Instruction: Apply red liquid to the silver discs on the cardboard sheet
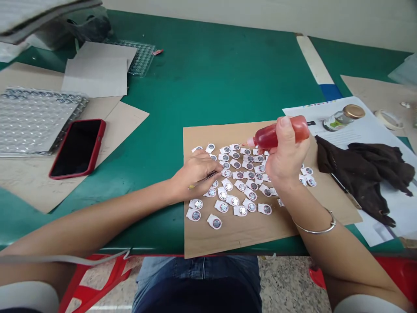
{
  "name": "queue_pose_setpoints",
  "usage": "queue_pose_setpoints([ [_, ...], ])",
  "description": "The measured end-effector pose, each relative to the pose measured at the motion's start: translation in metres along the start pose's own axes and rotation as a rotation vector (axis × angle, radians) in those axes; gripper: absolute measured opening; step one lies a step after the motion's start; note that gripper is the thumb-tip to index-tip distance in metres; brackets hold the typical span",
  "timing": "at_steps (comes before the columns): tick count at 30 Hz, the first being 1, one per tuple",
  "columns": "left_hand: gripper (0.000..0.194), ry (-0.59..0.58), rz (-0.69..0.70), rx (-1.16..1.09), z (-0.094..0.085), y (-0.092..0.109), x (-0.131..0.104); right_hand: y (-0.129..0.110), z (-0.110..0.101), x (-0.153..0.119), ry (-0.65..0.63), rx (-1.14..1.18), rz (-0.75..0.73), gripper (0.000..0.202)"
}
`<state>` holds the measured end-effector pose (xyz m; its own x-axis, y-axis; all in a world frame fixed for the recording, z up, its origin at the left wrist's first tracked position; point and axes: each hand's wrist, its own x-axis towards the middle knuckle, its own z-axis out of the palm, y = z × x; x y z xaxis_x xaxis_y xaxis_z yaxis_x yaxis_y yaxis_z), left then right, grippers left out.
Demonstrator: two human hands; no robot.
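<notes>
My right hand (288,150) is wrapped round a red squeeze bottle (269,135), tilted so that its narrow nozzle points left, just above the upper rows of small parts. My left hand (199,171) rests low at the left side of these parts, its fingers closed on a thin, dark, stick-like tool (206,177); what kind it is I cannot make out. Several small white tabs with round silvery discs (216,223) lie spread over a brown cardboard sheet (234,241). Some of them are hidden behind my hands.
On the left lie a red-cased phone (77,148), a bubble-wrapped packet (35,121) and grey card (94,74). To the right are a dark brown cloth (365,169), a pen-like tool (345,190), a glass jar with a gold lid (343,117) and printed paper (312,115).
</notes>
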<state>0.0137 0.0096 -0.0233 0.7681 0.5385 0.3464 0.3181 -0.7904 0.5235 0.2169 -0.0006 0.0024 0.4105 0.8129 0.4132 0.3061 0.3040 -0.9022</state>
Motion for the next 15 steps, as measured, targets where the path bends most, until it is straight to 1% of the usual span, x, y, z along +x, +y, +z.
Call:
queue_pose_setpoints([
  [3, 0.010, -0.011, -0.013, 0.011, 0.0000, 0.0006, 0.0004, -0.0040, 0.0018, -0.0022, 0.036, 0.054, 0.102, 0.020],
  [5, 0.010, -0.008, -0.018, 0.022, 0.0000, 0.0011, 0.0002, -0.0070, 0.0032, -0.0034, 0.053, 0.068, 0.140, 0.019],
  [10, 0.010, 0.009, -0.015, 0.025, 0.0005, 0.0020, -0.0008, -0.0092, 0.0051, -0.0054, 0.060, 0.102, 0.128, 0.021],
  [15, 0.012, 0.010, 0.018, 0.081, 0.0003, 0.0047, -0.0002, 0.0000, 0.0035, -0.0077, 0.047, 0.052, 0.117, 0.024],
])
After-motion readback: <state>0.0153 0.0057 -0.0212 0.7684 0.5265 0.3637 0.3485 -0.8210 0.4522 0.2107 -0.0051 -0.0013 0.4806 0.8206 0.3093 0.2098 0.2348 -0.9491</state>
